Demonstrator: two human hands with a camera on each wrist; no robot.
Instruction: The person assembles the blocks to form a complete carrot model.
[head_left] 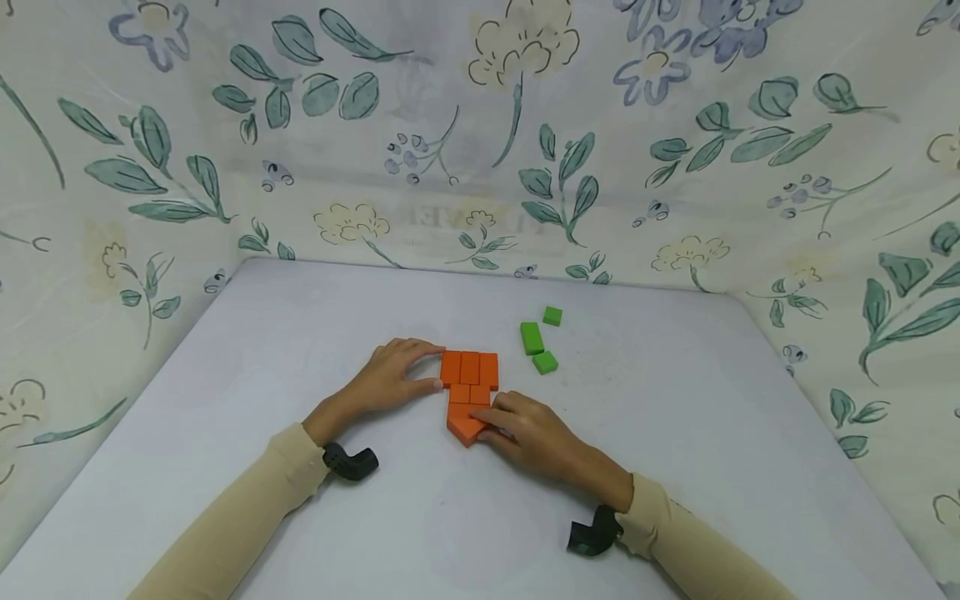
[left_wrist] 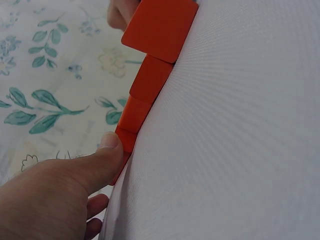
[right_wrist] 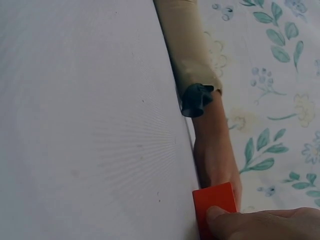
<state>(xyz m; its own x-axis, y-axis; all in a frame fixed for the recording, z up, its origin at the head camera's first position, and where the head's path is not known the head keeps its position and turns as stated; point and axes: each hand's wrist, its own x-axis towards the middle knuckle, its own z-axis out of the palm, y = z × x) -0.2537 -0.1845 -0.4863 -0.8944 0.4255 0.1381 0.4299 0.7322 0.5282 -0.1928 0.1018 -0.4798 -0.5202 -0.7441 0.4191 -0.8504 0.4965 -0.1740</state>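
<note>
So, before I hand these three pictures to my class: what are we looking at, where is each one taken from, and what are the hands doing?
There is no machine here: a person works with two bare hands at a pale grey table walled by flowered cloth. The wide picture comes from a camera on the person's head; the other two come from small cameras strapped at each wrist, so they look sideways along the tabletop. On the table lies a flat cluster of orange rectangular blocks, with three small green blocks lying apart behind it. The left hand rests against the cluster's left edge, thumb pressing a block. The right hand presses on the orange piece nearest the person. Nothing is lifted; neither hand has a full grip.
</note>
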